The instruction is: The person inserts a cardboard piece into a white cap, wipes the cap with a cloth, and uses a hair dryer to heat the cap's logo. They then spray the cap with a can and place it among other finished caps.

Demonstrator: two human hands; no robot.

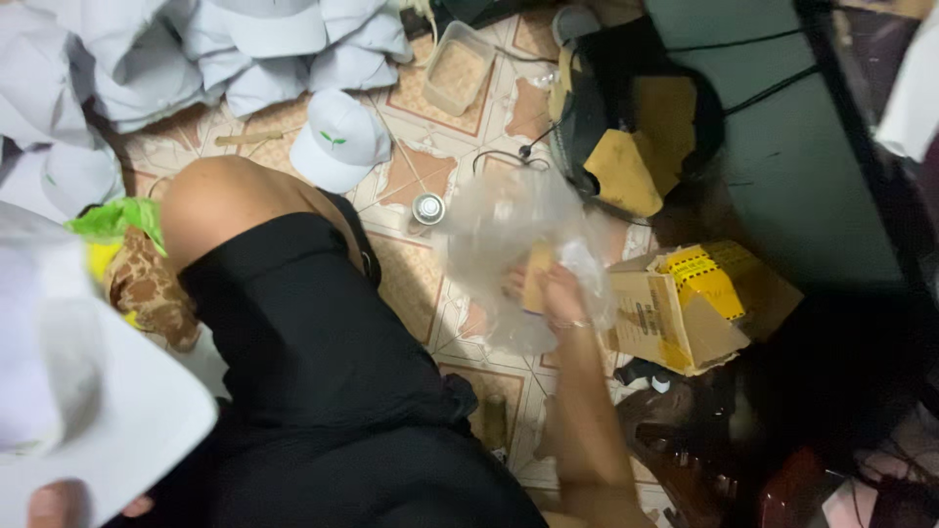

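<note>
My right hand (559, 296) reaches down to the tiled floor and is closed on a crumpled clear plastic bag (509, 244); a small tan piece (536, 279) shows inside the bag by my fingers. At the bottom left corner my left hand (61, 503) holds a white cap (88, 391) by its brim, close to the camera. Only my fingertips show there. My bent knee in black shorts (313, 332) lies between the two hands.
A pile of white caps (196, 49) fills the top left, with one cap (337, 139) alone on the tiles. A clear plastic tub (458, 68), a small round tin (427, 207), a torn cardboard box with yellow parts (690, 303) and a worn black seat (636, 117) surround the bag.
</note>
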